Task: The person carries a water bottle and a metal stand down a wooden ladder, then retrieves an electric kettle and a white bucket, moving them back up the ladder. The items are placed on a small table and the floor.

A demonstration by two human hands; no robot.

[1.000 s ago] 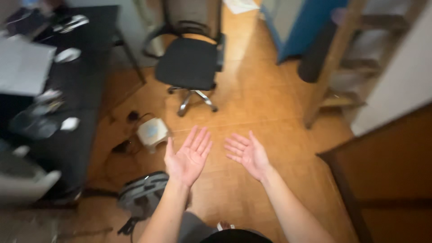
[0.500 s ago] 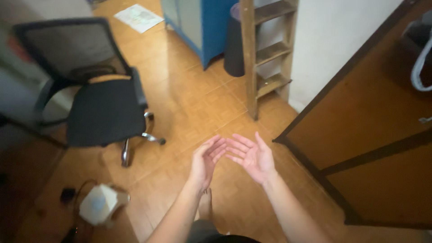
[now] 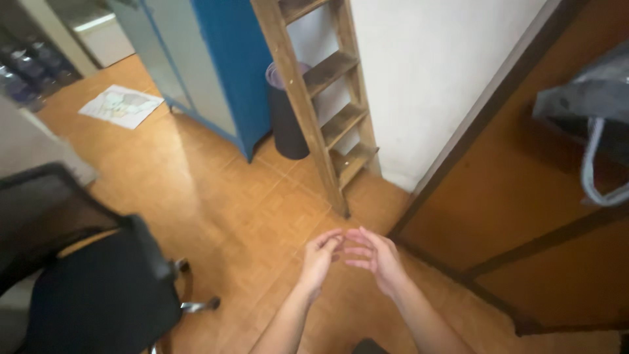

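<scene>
My left hand (image 3: pixel 319 257) and my right hand (image 3: pixel 376 257) are held out low in front of me over the wooden parquet floor (image 3: pixel 216 203). Their fingertips meet or nearly meet between them. The fingers are loosely curled and apart, and neither hand holds anything. Just beyond the hands stands the foot of a wooden ladder (image 3: pixel 319 98) that leans against a white wall (image 3: pixel 432 72).
A black office chair (image 3: pixel 85 282) fills the lower left. A blue cabinet (image 3: pixel 203 59) and a dark cylindrical bin (image 3: pixel 286 121) stand behind the ladder. A brown wooden door (image 3: pixel 537 216) with a grey bag (image 3: pixel 590 105) hanging on it is at right. A sheet of paper (image 3: pixel 121 106) lies on the floor.
The view has swung right, from the desk and chair towards the ladder and door. My hands have turned from open palms up and drawn together until the fingertips meet.
</scene>
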